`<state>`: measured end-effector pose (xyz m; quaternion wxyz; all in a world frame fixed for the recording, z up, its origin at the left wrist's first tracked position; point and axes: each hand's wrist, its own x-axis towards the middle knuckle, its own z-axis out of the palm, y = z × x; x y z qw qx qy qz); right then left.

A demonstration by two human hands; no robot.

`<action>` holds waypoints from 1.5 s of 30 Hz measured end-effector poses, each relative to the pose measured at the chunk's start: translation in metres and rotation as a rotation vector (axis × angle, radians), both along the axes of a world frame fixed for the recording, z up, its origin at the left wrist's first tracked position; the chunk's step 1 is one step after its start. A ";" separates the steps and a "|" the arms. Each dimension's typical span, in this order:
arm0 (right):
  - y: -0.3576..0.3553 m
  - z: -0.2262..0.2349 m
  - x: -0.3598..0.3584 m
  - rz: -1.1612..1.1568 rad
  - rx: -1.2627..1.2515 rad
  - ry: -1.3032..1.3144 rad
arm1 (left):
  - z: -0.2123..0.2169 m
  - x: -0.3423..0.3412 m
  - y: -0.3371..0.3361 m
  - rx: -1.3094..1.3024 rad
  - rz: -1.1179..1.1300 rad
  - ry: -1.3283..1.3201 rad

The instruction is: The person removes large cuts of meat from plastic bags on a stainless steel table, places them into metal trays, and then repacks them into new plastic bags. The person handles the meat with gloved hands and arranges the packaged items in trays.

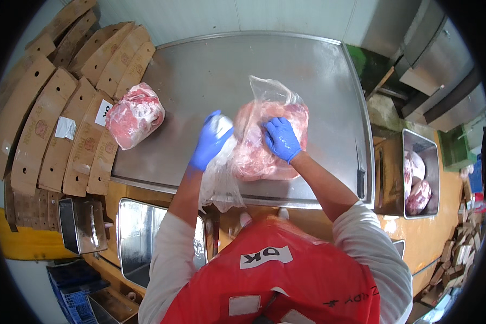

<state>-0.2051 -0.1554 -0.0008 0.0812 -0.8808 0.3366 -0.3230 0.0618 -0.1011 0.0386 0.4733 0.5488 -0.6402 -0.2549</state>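
A large pink cut of meat lies on the steel table in front of me, inside a clear plastic bag. The bag's loose film spreads past the meat at the far side and toward the table's near edge. My right hand, in a blue glove, rests on top of the bagged meat with its fingers laid out. Left of the meat, my blue-gloved left hand is closed around a small whitish rounded object; blur hides what kind it is. A second piece of meat sits at the table's left side.
Flattened cardboard boxes are stacked along the left of the steel table. A thin dark-handled tool lies by its right edge. Steel tubs stand below: one holds meat at right, another is nearer left.
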 end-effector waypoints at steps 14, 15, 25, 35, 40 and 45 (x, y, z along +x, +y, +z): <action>0.064 -0.032 -0.025 -0.058 0.087 0.013 | -0.010 -0.053 -0.088 0.383 0.242 -0.547; 0.082 -0.046 -0.032 -0.045 0.105 -0.050 | -0.017 -0.043 -0.082 0.354 0.250 -0.550; 0.203 -0.152 -0.231 -0.612 0.381 -0.020 | -0.104 0.066 0.014 0.302 0.405 -0.578; 0.067 -0.166 -0.175 -0.305 1.287 -0.989 | -0.171 0.123 0.097 0.466 0.715 -0.042; 0.025 -0.143 -0.100 -0.290 1.755 -1.371 | -0.146 0.074 0.116 0.484 0.374 0.680; 0.009 -0.141 -0.094 -0.317 1.699 -1.309 | -0.144 0.030 0.126 0.673 0.259 0.862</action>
